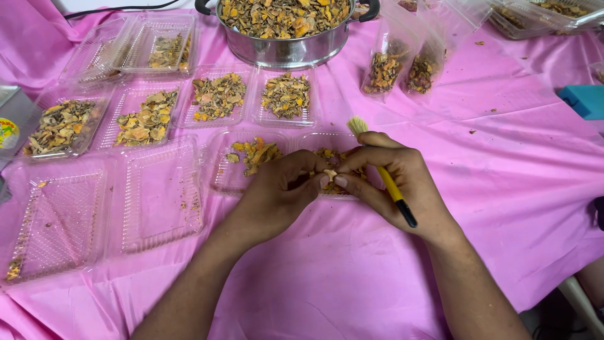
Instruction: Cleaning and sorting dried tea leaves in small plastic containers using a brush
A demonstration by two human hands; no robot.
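Both hands meet over the middle of the desk covered in pink cloth (352,277). Left hand (277,195) and right hand (396,182) have fingertips pinched together on one small pale-yellow dried slice (329,174), held just above a clear plastic clamshell tray (345,196) that already carries a few orange-brown dried pieces. The right hand also keeps a thin brush with yellow-and-black handle and pale bristles (388,182) tucked along the palm, bristles pointing away from the person, not touching the slice. Judgement: the step in hand looks like inspecting or picking at a single piece before it goes into a tray. A next move would call for a firm left-hand pinch on the slice, so the right could swing the bristles down to it. Around: four filled clear trays (151,116) in a row beyond, two nearly bare trays (160,195) at left, a steel pot heaped with dried slices (284,28) at the far edge, two clear pouches (402,66) beside it.
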